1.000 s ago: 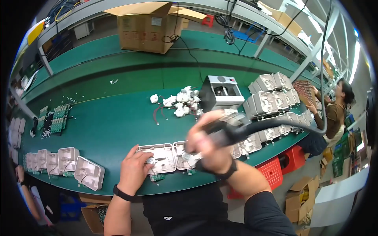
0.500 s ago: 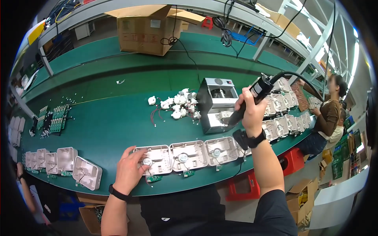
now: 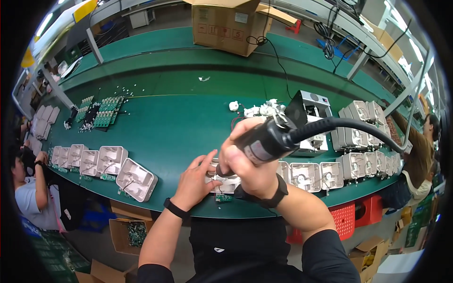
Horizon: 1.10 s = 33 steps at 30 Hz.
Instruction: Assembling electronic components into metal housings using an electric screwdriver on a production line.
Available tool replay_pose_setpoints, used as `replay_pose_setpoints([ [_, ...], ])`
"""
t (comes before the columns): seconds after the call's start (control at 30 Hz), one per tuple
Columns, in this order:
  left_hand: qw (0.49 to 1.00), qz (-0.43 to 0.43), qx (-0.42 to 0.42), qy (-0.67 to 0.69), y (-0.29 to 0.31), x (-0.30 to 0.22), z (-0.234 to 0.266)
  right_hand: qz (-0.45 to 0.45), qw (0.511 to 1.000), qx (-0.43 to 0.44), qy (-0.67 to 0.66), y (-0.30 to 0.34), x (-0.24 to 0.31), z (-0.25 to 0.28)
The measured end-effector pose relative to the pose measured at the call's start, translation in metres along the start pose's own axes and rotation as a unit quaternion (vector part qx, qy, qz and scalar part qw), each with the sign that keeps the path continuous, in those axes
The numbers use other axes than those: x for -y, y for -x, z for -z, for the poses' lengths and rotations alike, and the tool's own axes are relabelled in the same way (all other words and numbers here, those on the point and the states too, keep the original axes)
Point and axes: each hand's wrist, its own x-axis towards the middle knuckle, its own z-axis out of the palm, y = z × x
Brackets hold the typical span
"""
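In my right hand (image 3: 255, 177) is a black electric screwdriver (image 3: 262, 141), its thick cable curving off to the right. It points down into a white plastic housing (image 3: 230, 188) at the near edge of the table; the tip is hidden behind my fingers. My left hand (image 3: 191, 184) grips the housing's left side, fingertips reaching inside and thumb at the near edge. A small green circuit board (image 3: 223, 198) hangs out of the housing's near side. To the right, a similar open housing (image 3: 304, 175) with a round silver part inside stands in the same row.
A grey metal machine (image 3: 315, 96) and a heap of white round parts with wires (image 3: 266, 108) lie beyond my right hand. More housings (image 3: 112, 158) and circuit boards (image 3: 108, 112) sit at left. One person (image 3: 33, 191) is at left, another (image 3: 420, 146) at right.
My right hand has brought the screwdriver from beside the machine down and left to the housing at my left hand. My left hand stays at that housing. The whole view has shifted left.
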Motion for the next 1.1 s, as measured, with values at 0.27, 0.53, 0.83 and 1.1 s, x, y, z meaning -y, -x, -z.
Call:
replay_pose_setpoints([
  [0.27,0.998,0.015,-0.008,0.054,-0.001,0.023,-0.014,-0.035,0.999,0.032,0.012,-0.001,-0.033,-0.021],
  [0.53,0.995,0.017,-0.016,0.092,-0.002,0.023,-0.015,0.007,0.990,0.040,0.134,-0.005,-0.036,-0.027],
  [0.83,0.991,0.023,-0.026,0.128,-0.004,0.024,-0.015,0.032,0.977,0.041,0.208,-0.002,-0.047,-0.028],
  [1.1,0.996,-0.021,-0.013,0.082,-0.002,0.014,-0.005,-0.044,0.987,-0.003,0.156,-0.002,-0.034,-0.029],
])
